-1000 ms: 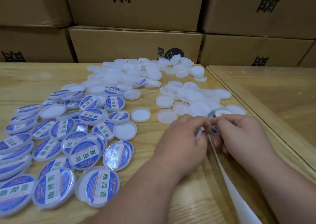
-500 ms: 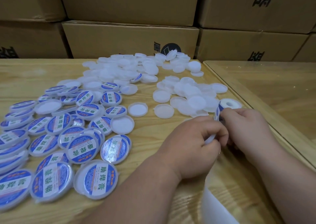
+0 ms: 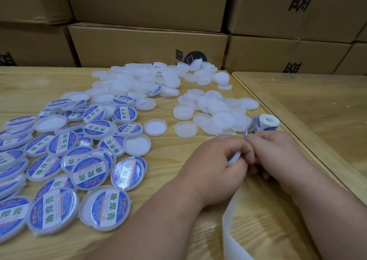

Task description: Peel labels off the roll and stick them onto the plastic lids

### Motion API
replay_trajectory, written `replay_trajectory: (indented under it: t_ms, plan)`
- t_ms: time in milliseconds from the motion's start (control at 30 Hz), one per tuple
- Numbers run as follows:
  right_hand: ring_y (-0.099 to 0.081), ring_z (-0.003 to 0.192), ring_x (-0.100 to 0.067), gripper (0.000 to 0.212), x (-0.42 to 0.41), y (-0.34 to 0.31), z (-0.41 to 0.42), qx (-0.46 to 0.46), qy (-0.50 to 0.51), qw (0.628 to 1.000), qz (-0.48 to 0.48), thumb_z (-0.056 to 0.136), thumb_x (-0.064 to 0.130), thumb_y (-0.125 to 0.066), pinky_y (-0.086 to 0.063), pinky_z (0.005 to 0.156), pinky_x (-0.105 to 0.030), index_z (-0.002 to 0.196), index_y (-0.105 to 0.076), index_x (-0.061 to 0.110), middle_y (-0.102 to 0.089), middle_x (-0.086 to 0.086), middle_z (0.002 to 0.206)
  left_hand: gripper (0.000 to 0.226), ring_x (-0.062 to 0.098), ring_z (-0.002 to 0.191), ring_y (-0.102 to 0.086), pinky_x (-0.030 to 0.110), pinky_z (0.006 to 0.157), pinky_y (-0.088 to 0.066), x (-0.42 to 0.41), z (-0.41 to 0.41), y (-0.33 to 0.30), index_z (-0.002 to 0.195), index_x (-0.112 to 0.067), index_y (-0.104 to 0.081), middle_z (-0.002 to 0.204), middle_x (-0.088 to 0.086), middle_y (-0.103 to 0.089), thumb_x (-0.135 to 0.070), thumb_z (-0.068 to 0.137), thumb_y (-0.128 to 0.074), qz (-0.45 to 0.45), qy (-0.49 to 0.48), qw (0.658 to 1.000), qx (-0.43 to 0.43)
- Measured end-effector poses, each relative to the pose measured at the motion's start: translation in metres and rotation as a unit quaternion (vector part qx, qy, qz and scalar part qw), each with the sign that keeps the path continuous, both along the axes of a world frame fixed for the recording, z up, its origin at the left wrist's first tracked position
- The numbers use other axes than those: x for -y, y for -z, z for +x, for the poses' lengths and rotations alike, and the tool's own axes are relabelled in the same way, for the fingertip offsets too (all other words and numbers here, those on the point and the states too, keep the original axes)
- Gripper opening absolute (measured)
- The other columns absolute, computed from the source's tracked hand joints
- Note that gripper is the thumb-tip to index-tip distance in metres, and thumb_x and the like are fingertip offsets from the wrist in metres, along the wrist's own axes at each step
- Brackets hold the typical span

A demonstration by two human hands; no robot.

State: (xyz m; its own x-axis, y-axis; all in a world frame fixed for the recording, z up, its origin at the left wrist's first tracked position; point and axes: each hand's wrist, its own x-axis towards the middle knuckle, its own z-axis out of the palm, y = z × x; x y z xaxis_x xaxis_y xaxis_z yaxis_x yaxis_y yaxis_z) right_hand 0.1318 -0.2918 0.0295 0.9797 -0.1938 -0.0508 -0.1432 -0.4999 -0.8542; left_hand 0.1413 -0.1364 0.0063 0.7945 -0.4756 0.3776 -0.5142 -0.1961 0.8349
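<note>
White plastic lids (image 3: 184, 111) lie heaped across a wooden table (image 3: 39, 89), with blue-labelled lids (image 3: 89, 172) spread at the near left. The left hand (image 3: 216, 168) curls its fingers around the rim of one blank lid (image 3: 234, 158), while the right hand (image 3: 278, 152) pinches a blue label (image 3: 245, 133) beside it. The label roll (image 3: 266, 123) lies just beyond both hands, its backing strip (image 3: 232, 238) trailing toward the camera. Cardboard boxes (image 3: 147, 43) line the far edge.

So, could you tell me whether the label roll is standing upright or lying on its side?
Lying on its side: the label roll shows its core hole.
</note>
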Motion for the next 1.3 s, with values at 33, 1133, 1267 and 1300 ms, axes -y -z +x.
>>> replay_trajectory:
  t_ms: [33,1133,1267,1300]
  plan:
    - [-0.042,0.036,-0.012,0.031,-0.001,0.0,0.0,0.0,-0.004,1.0,0.011,0.075,0.028,-0.053,-0.032,0.035,-0.021,0.046,-0.056,0.018,-0.054,-0.007,0.046,0.016,0.003,0.082,-0.06,0.024,0.074,-0.048,0.0,0.001,0.0,0.081,-0.031,-0.06,0.078,-0.022,-0.065,-0.016,0.081,-0.054,-0.009,-0.008,1.0,-0.013]
    - [-0.054,0.049,-0.02,0.023,-0.007,0.006,0.016,0.017,-0.053,0.982,0.178,0.076,0.034,-0.064,-0.042,0.039,-0.028,0.061,-0.071,0.018,-0.063,-0.011,0.064,0.022,-0.003,0.08,-0.069,0.013,0.067,-0.051,-0.003,0.016,0.0,0.093,-0.035,-0.073,0.086,-0.021,-0.075,-0.023,0.085,-0.057,-0.095,-0.109,0.971,-0.191]
    - [-0.056,0.052,-0.019,0.028,-0.008,0.002,0.013,0.004,-0.072,0.985,0.159,0.082,0.033,-0.069,-0.044,0.04,-0.028,0.059,-0.073,0.018,-0.064,-0.011,0.066,0.027,-0.005,0.083,-0.069,0.013,0.071,-0.052,-0.004,0.016,-0.001,0.098,-0.035,-0.073,0.09,-0.022,-0.075,-0.024,0.081,-0.055,-0.095,-0.098,0.973,-0.188]
    - [-0.057,0.052,-0.019,0.029,-0.008,0.002,0.012,0.005,-0.074,0.985,0.155,0.086,0.03,-0.07,-0.044,0.041,-0.028,0.06,-0.073,0.017,-0.064,-0.011,0.066,0.024,-0.008,0.08,-0.067,0.008,0.066,-0.049,-0.004,0.015,-0.001,0.098,-0.036,-0.073,0.088,-0.023,-0.074,-0.022,0.086,-0.057,-0.092,-0.094,0.975,-0.181]
